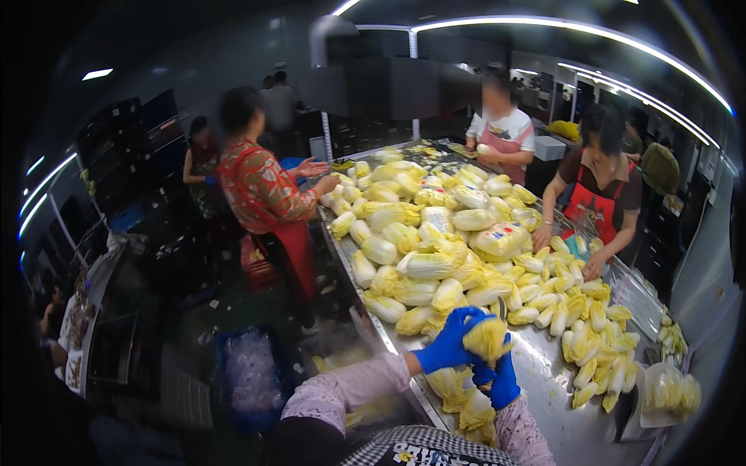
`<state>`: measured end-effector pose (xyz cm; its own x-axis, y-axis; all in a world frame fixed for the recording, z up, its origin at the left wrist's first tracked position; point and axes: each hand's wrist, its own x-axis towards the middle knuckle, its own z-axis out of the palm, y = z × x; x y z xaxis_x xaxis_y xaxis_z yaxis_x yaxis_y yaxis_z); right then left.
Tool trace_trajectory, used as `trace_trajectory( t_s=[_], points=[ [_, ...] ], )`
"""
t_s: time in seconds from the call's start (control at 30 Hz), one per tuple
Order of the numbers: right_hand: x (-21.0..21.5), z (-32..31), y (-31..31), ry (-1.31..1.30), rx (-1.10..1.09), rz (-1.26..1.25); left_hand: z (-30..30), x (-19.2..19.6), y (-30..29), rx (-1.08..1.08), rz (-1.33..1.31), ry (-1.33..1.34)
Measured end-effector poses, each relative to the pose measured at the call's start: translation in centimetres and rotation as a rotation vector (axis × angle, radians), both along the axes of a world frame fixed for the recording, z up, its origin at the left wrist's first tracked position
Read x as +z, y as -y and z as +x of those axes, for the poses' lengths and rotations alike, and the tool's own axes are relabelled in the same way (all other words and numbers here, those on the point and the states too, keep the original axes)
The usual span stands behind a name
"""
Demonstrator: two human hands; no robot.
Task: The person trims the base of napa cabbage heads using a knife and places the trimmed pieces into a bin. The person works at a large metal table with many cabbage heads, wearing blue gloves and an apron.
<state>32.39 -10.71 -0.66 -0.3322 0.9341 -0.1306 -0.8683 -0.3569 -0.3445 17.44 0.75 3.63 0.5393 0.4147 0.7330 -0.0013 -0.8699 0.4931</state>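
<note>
My left hand, in a blue glove, is closed round a small yellow napa cabbage above the near edge of the metal table. Close beside it, my right hand, also blue-gloved, is closed on a knife. Its narrow blade shows just past the cabbage, and a dark handle end sticks out by the palm. Below my hands lie loose yellow leaves. A large heap of napa cabbages spreads in front of me, with smaller trimmed cabbages to the right.
Co-workers in red aprons stand left and right of the table; another person works at the far end. A blue crate with clear plastic sits on the floor at left. Bagged cabbages fill a container at the right corner.
</note>
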Motion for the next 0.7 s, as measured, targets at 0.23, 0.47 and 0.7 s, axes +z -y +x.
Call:
trace_trajectory(
  t_s=[0.23, 0.47, 0.7],
  points=[
    [4.4, -7.1, -3.0, 0.640, -0.201, -0.069, -13.6, 1.1, 2.2, -0.412, -0.918, 0.182],
    [4.6, -16.1, -5.1, 1.206, -0.240, 0.630, -19.1, -0.3, 4.2, 0.131, -0.901, 0.236],
    [7.3, -19.7, -7.3, 1.065, 0.125, 0.793, -25.6, 1.6, 9.2, 0.121, -1.279, 0.442]
  ],
)
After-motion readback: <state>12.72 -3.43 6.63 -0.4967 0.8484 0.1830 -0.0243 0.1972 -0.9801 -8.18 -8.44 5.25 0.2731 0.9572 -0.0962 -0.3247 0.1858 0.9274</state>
